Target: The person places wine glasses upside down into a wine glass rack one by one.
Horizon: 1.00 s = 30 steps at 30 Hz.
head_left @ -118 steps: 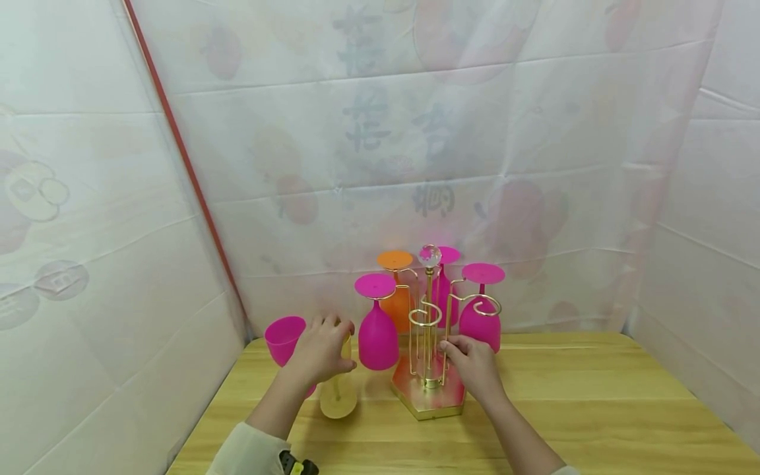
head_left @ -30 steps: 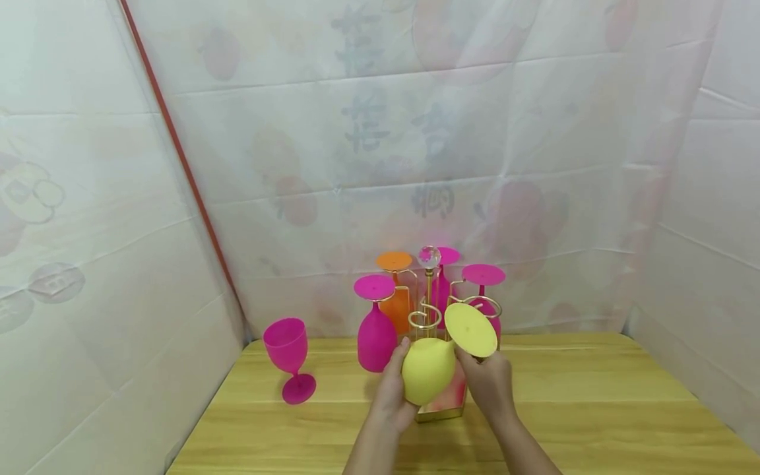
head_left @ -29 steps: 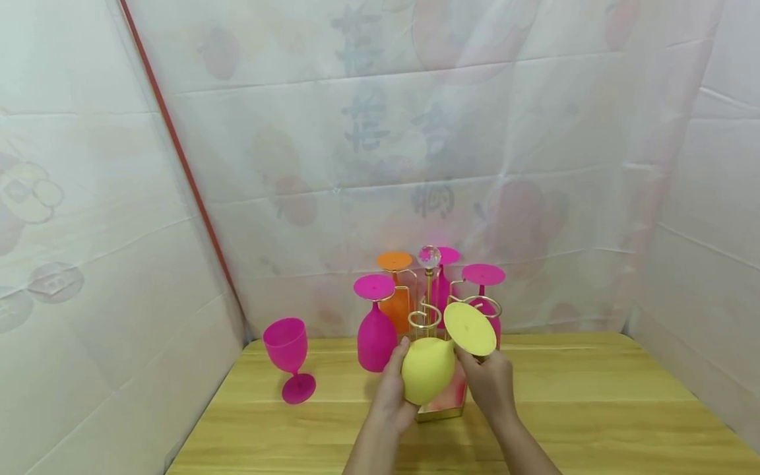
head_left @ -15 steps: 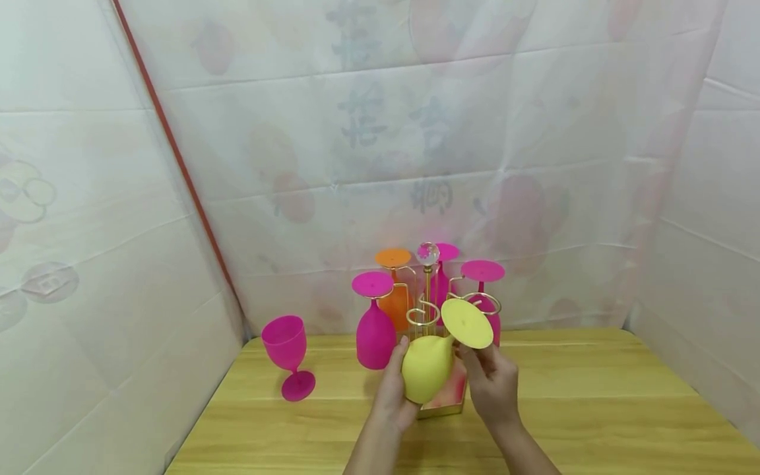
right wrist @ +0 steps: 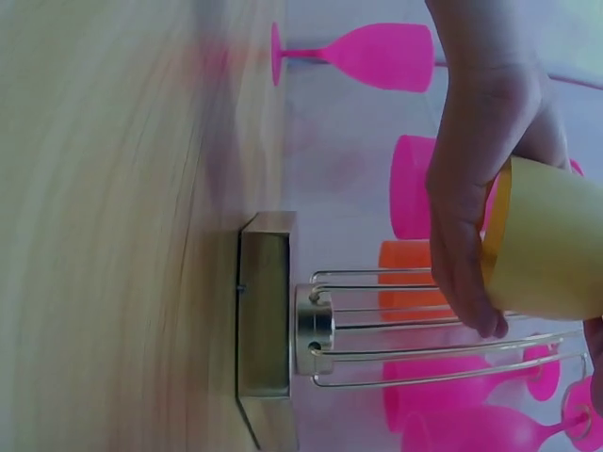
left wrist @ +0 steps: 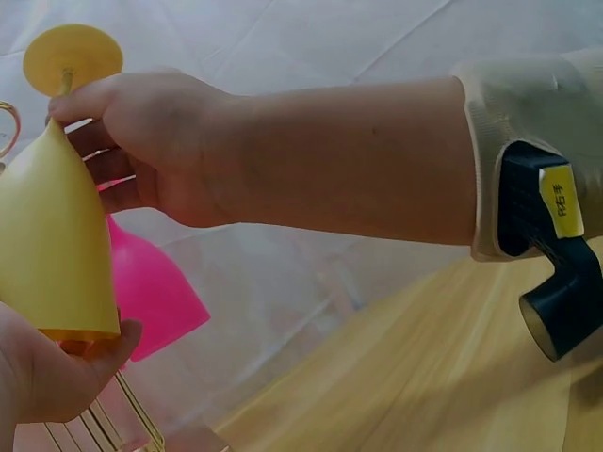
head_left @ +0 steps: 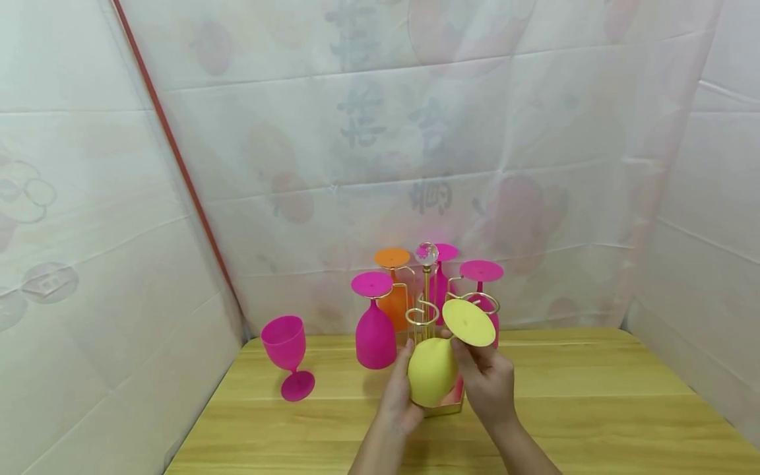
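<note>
A yellow goblet (head_left: pixel 432 373), tilted upside down with its foot up and to the right, is held in front of the gold goblet rack (head_left: pixel 423 315). My left hand (head_left: pixel 399 399) grips its bowl from the rim end, with the thumb along the side. My right hand (head_left: pixel 491 389) pinches the stem just under the foot, as the left wrist view also shows. On the rack hang upturned goblets: a pink goblet (head_left: pixel 376 338) at left, an orange goblet (head_left: pixel 394 309) behind, and two more pink ones. The hands and yellow goblet hide part of the rack's front.
An upright pink goblet (head_left: pixel 285 346) stands on the wooden table (head_left: pixel 594 409) to the left. The rack has a clear ball (head_left: pixel 427 254) on top and a hexagonal base (head_left: pixel 444 410). Printed sheeting (head_left: pixel 332 132) surrounds the table at the back and sides.
The yellow goblet, earlier upright on the table under my left hand, is now upturned at the rack. My right hand has gone from a rack wire to the stem. Lately both hands shifted only slightly.
</note>
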Available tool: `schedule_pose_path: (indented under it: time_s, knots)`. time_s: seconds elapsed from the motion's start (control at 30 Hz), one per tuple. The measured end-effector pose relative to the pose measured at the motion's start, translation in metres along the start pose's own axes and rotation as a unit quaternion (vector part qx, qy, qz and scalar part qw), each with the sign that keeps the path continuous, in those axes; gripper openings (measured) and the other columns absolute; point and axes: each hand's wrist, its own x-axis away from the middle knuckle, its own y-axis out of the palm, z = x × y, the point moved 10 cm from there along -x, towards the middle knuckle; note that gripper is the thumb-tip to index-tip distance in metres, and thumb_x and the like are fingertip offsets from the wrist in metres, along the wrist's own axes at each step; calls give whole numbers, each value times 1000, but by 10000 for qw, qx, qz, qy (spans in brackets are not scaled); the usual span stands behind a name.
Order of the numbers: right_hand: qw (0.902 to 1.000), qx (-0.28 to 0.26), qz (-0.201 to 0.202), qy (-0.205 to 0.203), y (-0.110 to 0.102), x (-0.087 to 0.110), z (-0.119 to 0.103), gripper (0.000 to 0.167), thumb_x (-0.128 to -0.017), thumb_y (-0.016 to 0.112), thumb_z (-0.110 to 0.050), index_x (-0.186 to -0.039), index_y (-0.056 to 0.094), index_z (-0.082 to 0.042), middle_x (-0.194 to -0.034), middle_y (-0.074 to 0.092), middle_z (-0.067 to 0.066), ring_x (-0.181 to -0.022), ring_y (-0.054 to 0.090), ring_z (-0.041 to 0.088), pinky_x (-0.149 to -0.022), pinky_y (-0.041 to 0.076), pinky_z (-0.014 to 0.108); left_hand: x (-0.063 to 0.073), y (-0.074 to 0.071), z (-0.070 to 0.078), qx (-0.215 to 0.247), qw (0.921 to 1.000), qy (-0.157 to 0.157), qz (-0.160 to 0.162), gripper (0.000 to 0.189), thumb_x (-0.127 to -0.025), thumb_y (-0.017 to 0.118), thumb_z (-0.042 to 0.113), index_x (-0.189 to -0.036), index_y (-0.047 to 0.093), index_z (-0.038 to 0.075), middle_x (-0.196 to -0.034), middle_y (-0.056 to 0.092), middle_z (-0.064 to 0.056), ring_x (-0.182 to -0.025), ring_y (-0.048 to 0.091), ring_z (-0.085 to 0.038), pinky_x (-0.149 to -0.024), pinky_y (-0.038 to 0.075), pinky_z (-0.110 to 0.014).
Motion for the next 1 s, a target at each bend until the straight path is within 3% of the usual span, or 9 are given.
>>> schedule_pose_path:
  time_s: [0.3, 0.43, 0.63, 0.87, 1.0]
  knots:
    - [9999, -21, -103, 128, 1, -3, 1, 33, -87, 53, 23, -111, 66, 6, -103, 72, 7, -104, 68, 11, -88, 54, 19, 0, 6, -8, 45, 9997, -161, -163, 61, -98, 39, 63, -136, 51, 16, -124, 62, -4, -110, 62, -20, -92, 52, -39]
    - [9993, 178, -50, 331, -3, -4, 4, 28, -89, 53, 21, -109, 66, 6, -98, 71, 12, -99, 69, 10, -85, 54, 18, 2, 12, -12, -140, 9986, -259, -439, 63, -96, 41, 66, -135, 53, 17, -119, 64, -3, -108, 62, -19, -91, 52, -39]
    - [9951, 325, -28, 934, -8, -8, 11, 22, -94, 53, 12, -106, 68, 2, -94, 70, 4, -94, 69, 10, -84, 55, 20, 7, 20, -9, -405, 9945, 16, -965, 54, -100, 42, 56, -133, 52, 14, -115, 64, 1, -107, 63, -14, -91, 54, -35]
    - [9924, 562, -241, 1070, -9, -10, 12, 21, -95, 56, 6, -110, 70, 1, -95, 72, 19, -88, 70, 7, -75, 57, 19, 8, 18, -3, -939, 9912, 180, -920, 48, -99, 54, 42, -135, 50, 11, -117, 62, 0, -107, 61, -16, -91, 52, -39]
    - [9922, 768, -311, 936, -8, -10, 10, 20, -93, 58, 8, -107, 70, 2, -89, 71, 19, -76, 68, 6, -64, 56, 20, 12, 21, 6, -1556, 9824, 435, -941, 50, -97, 60, 35, -139, 49, 9, -126, 59, -5, -112, 59, -19, -94, 51, -39]
